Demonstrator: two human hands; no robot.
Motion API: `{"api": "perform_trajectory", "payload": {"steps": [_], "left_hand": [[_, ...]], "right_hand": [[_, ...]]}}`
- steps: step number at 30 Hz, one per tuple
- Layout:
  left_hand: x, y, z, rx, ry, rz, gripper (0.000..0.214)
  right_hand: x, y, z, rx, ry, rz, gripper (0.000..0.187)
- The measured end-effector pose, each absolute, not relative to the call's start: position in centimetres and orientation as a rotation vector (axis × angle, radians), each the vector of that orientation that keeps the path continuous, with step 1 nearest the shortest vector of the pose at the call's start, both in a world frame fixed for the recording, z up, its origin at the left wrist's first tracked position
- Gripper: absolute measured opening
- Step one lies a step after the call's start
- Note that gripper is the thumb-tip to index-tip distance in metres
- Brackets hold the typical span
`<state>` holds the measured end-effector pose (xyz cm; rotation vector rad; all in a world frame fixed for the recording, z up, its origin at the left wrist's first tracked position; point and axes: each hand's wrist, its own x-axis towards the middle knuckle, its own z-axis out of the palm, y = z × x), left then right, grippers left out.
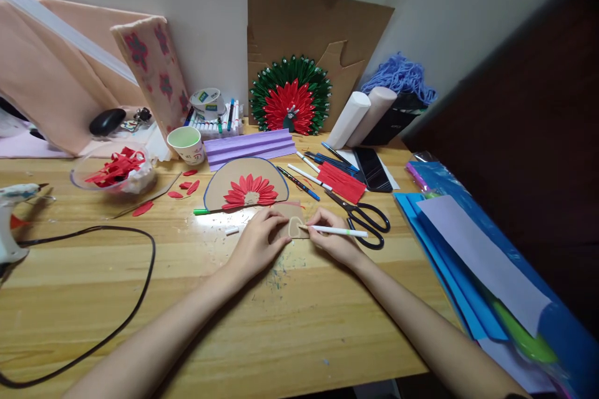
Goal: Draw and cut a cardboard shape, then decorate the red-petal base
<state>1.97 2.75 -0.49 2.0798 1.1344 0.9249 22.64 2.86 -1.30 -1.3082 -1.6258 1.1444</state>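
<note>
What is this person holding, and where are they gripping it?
The right hand holds a white pen near its writing tip. The left hand touches the left part of a small cardboard piece; whether it grips it is unclear.

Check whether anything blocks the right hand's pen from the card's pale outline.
Nothing visible does: the pen in the right hand has its tip at the outline on the card. The left hand touches the card, clear of the tip.

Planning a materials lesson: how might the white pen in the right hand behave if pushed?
The white pen would probably roll, as it looks round. It seems stiff, extending straight past the right hand, and likely light, being slim.
</note>
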Motion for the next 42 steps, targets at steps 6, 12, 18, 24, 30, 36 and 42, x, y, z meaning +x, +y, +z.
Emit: {"api": "perform_trajectory", "payload": {"steps": [6, 12, 18, 24, 30, 36, 42], "left_hand": [[1.96, 2.7, -0.33, 2.084, 1.151, 0.915, 0.028], [1.92, 2.66, -0.52, 2.088, 1.154, 0.925, 0.027], [1.92, 2.65, -0.64, 2.083, 1.146, 0.939, 0.028], [1.95, 2.68, -0.43, 2.075, 1.138, 0.925, 0.027], [1.95, 2.7, -0.36, 2.068, 1.138, 0.918, 0.027], [1.93, 2.63, -0.39, 2.072, 1.14, 0.912, 0.028], [1.96, 2.63, -0.47, 2.079, 1.146, 0.906, 0.028]], "right_hand": [[22.29, 2.58, -0.96, -1.368, -1.685, 1.086, 0.005], [22.08, 2.63, -0.51, -1.381, -1.649, 1.108, 0.006], [22.1, 2.58, -0.48, -1.369, -1.661, 1.122, 0.006], [22.26, 2.68, -0.69, -1.364, -1.668, 1.122, 0.006], [22.29, 2.66, -0.75, -1.356, -1.662, 1.138, 0.007], [22.29, 2.64, -0.53, -1.362, -1.691, 1.133, 0.006], [22.43, 2.72, -0.74, -1.352, -1.717, 1.12, 0.005]]}}
